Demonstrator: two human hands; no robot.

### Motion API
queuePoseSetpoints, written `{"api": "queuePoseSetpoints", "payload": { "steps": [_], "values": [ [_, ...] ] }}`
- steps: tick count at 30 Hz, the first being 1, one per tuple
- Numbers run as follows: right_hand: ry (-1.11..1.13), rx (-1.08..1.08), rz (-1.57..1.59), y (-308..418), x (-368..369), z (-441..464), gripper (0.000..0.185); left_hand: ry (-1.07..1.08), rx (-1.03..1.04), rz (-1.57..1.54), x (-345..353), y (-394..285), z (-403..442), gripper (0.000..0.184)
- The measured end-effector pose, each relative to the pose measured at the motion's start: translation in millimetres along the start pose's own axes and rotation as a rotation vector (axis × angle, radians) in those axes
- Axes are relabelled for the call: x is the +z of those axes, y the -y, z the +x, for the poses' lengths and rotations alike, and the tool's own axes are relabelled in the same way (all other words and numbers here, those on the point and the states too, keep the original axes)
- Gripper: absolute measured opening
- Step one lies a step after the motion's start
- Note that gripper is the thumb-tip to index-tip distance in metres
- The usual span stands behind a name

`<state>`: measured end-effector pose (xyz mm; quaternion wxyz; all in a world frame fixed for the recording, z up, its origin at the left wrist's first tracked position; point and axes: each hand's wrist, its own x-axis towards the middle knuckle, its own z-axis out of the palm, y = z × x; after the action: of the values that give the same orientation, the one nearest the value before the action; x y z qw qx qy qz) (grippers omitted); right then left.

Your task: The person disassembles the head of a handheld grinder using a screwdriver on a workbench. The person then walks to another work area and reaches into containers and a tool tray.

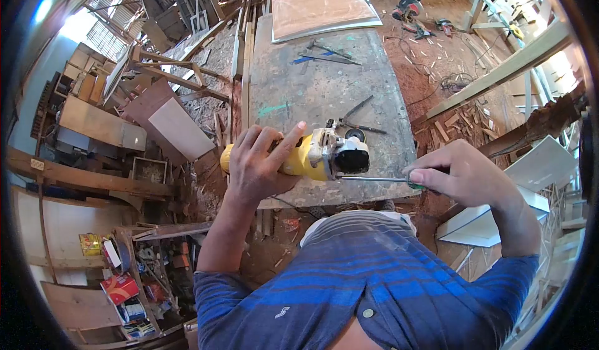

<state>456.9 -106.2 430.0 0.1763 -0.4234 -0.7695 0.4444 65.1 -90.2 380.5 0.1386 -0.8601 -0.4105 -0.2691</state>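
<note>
My left hand [259,166] is wrapped round the yellow body of an angle grinder [307,158], its index finger stretched along the top. The grinder's metal head and black end point right, over the near part of the worktable [312,194]. My right hand [458,174] grips the green handle of a screwdriver [374,179]. Its shaft points left, and the tip meets the underside of the grinder's head; the exact contact spot is hidden. Just behind the head, a small round dark part [355,134] and a pair of pincers [362,118] lie on the table.
Farther up the table lie a hammer [329,49], a flat metal strip [327,58] and stacked boards [324,9]. A red power saw [409,6] stands on the floor beyond. A wooden beam [499,75] slants at the right; white panels [477,225] lean below it.
</note>
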Motion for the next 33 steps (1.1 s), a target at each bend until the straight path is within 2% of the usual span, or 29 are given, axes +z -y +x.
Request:
{"api": "queuePoseSetpoints", "payload": {
  "steps": [2, 5, 11, 14, 19, 24, 27, 31, 33],
  "values": [
    [0.091, 0.069, 0.111, -24.3, 2.2, 4.4, 0.043, 0.020, -0.010, -0.095, 15.6, 1.3, -7.8, 0.080],
    [0.321, 0.436, 0.269, -54.7, 9.2, 7.1, 0.050, 0.117, -0.036, -0.232, 58.3, 1.8, -27.2, 0.084],
    [0.326, 0.572, 0.517, -190.4, 84.4, -4.1, 0.043, 0.416, -0.133, -0.520, 202.8, -9.3, -96.6, 0.088],
    [0.345, 0.793, 0.675, -236.2, 103.0, -9.1, 0.036, 0.502, -0.156, -0.597, 266.5, -26.1, -124.6, 0.086],
    [0.344, 0.806, 0.739, -329.0, 140.6, -19.4, 0.025, 0.620, -0.201, -0.629, 352.3, -51.8, -159.8, 0.090],
    [0.373, 0.745, 0.783, -412.9, 197.3, -35.9, 0.029, 0.742, -0.116, -0.584, 396.7, -59.2, -191.0, 0.092],
    [0.316, 0.719, 0.884, -426.5, 229.5, -57.2, 0.030, 0.778, -0.066, -0.570, 404.0, -59.8, -192.2, 0.097],
    [0.270, 0.735, 0.933, -423.4, 251.1, -67.1, 0.029, 0.943, 0.007, -0.553, 409.5, -52.2, -181.5, 0.111],
    [0.259, 0.712, 0.953, -421.5, 260.8, -68.4, 0.030, 1.002, 0.054, -0.525, 413.6, -47.9, -170.1, 0.111]
  ]
}}
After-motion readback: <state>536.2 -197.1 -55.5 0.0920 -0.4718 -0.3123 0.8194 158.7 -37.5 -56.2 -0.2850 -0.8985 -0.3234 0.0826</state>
